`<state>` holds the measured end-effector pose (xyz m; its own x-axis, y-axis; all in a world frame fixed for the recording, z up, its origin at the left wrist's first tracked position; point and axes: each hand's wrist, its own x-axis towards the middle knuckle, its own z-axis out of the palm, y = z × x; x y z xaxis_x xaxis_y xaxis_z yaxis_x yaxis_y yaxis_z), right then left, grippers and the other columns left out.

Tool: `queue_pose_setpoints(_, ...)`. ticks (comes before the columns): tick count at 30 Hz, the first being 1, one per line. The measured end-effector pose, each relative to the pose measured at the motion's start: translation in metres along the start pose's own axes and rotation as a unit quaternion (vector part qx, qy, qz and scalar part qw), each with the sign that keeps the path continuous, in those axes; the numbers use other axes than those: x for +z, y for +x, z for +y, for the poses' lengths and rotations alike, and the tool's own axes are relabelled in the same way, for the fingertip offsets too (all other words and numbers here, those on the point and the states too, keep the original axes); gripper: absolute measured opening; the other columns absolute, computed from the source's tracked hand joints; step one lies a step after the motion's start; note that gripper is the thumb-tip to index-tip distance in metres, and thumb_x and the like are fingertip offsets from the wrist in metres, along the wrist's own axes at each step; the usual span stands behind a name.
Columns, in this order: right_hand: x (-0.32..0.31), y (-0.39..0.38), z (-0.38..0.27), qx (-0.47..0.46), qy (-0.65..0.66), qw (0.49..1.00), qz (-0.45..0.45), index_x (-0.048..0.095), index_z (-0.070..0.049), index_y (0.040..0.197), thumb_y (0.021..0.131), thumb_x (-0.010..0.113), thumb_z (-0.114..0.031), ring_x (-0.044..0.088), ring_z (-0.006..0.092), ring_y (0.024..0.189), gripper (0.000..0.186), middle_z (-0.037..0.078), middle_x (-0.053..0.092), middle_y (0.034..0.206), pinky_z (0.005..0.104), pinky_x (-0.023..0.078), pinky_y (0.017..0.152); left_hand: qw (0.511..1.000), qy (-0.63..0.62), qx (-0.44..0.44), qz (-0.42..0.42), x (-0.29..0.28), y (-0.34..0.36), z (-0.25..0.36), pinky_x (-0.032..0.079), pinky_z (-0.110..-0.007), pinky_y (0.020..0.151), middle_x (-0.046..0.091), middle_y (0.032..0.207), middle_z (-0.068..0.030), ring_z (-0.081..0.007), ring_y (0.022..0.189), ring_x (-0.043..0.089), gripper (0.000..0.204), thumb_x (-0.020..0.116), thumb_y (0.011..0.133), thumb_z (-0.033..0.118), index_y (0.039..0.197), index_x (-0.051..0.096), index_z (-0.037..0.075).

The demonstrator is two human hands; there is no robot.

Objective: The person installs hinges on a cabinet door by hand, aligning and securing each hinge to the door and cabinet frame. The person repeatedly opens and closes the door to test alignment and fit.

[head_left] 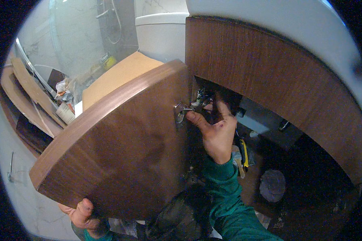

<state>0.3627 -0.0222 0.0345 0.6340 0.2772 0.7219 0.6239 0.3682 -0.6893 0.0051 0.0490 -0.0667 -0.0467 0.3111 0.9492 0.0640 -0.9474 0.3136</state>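
Note:
A brown wood-grain cabinet door [120, 148] stands swung out from its cabinet. My left hand [84, 215] grips the door's lower left edge, with the thumb on the face turned toward me and the fingers behind. A metal hinge [181, 110] is fixed to the door near its right edge and reaches into the cabinet opening. My right hand [217, 130] is closed at the hinge arm, the thumb against it and the index finger reaching up behind. Shadow partly hides those fingertips. A second piece of metal hardware [284, 125] shows farther right inside the cabinet.
The brown cabinet front [265, 56] curves across the right, under a white countertop. Inside lie a yellow-and-black hand tool [244, 152] and a round grey object [272, 185]. Left of the door are cardboard [116, 76], a white toilet tank [163, 34] and wooden boards [32, 96].

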Motion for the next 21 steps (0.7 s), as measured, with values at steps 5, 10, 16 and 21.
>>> queue_pose_setpoints(5,-0.004,0.001,-0.012,0.035,-0.039,0.998,-0.047,0.051,0.008,0.123,0.065,0.085,-0.015,0.055,0.0155,0.087,0.070,0.008,0.062,0.097,0.0280,0.046,0.081,0.997,-0.006,-0.071,-0.032,-0.018,-0.014,-0.008,0.036,-0.049,0.099,0.048,0.127,-0.0198,-0.0356,0.113,0.049,0.035,0.070,0.075,0.010,0.106,0.061,-0.003)
queue_pose_setpoints(10,-0.001,0.000,-0.012,0.022,-0.003,0.999,-0.033,0.049,0.008,0.126,0.065,0.085,-0.015,0.056,0.0167,0.091,0.074,0.010,0.062,0.103,0.0295,0.046,0.085,0.991,-0.097,-0.094,-0.003,-0.006,-0.011,-0.001,0.036,-0.050,0.100,0.049,0.126,-0.0207,-0.0341,0.111,0.051,0.046,0.070,0.073,0.008,0.115,0.055,-0.003)
queue_pose_setpoints(16,0.002,-0.003,-0.012,0.032,0.041,0.998,-0.029,0.047,0.008,0.128,0.065,0.085,-0.014,0.057,0.0184,0.097,0.077,0.012,0.059,0.113,0.0306,0.045,0.089,0.977,-0.161,-0.139,0.005,-0.008,-0.007,0.009,0.040,-0.051,0.096,0.053,0.122,-0.0212,-0.0351,0.107,0.054,0.061,0.066,0.072,0.003,0.127,0.043,-0.003)
queue_pose_setpoints(21,0.001,-0.001,-0.009,0.025,0.066,0.997,-0.023,0.048,0.009,0.127,0.065,0.085,-0.014,0.056,0.0181,0.098,0.075,0.011,0.059,0.114,0.0306,0.044,0.090,0.995,0.007,-0.065,-0.081,-0.028,-0.013,-0.009,0.044,-0.051,0.089,0.059,0.111,-0.0204,-0.0335,0.092,0.058,0.056,0.064,0.072,0.015,0.123,0.047,-0.001)
